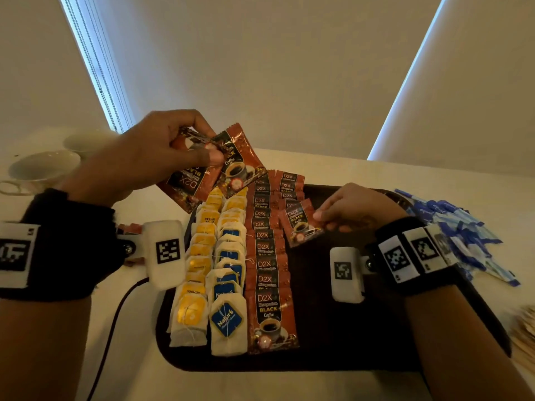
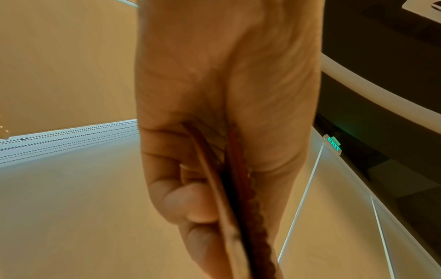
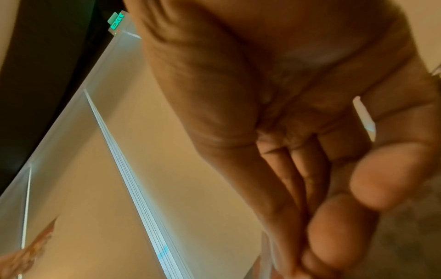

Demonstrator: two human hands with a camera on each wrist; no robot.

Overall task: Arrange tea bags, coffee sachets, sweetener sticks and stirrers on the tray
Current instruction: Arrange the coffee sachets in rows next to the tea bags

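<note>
- left hand grips a fan of coffee sachets above the tray.
- right hand pinches one sachet beside the coffee row.
- risk: a careless drop could nudge that row crooked.

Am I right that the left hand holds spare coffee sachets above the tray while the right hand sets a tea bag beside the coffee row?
Not quite: the head view shows the right hand pinching a coffee sachet, not a tea bag. The left hand does hold spare coffee sachets above the tray.
</note>
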